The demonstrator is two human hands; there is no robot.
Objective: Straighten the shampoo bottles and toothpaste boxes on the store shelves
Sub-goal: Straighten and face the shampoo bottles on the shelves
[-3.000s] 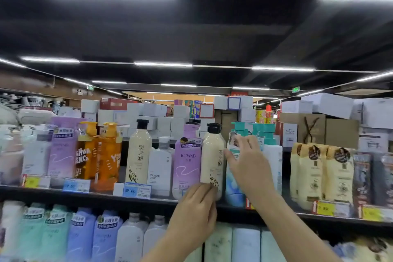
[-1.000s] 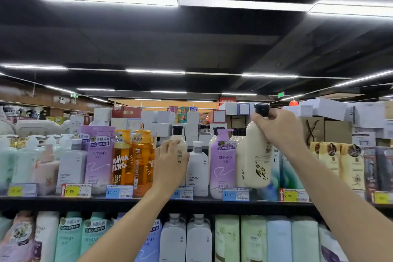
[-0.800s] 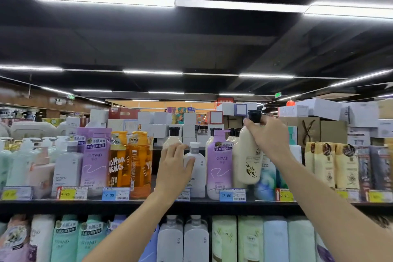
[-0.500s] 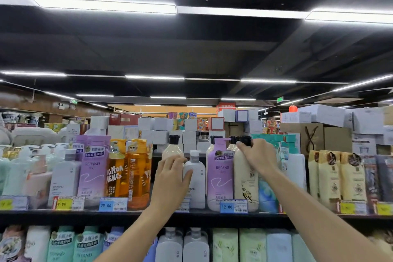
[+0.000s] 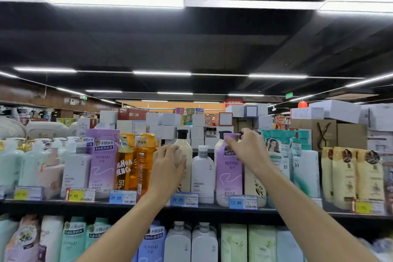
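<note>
Right hand is closed on the top of the cream pump bottle, with the fingertips pinching its black pump head. This bottle stands on the shelf, at the right of the purple bottle and touching it, above the blue price tag. I think the grip is at the top because from there a small twist turns the whole bottle, so the label can face the front without pushing the neighbours.

The left hand holds the tall cream bottle, with the fingers bent on its left side and the thumb across its front. This one stands between the orange bottles and the white bottle. Probably the left hand steadies it, since the bottles stand tightly in one row and a push at one place can tip another.

Both cream bottles look upright and near the front edge. My judgement is that the step in hand is a small final turn of the cream pump bottle, and after it the fingers should release slowly. Toothpaste boxes I cannot find in this view.
</note>
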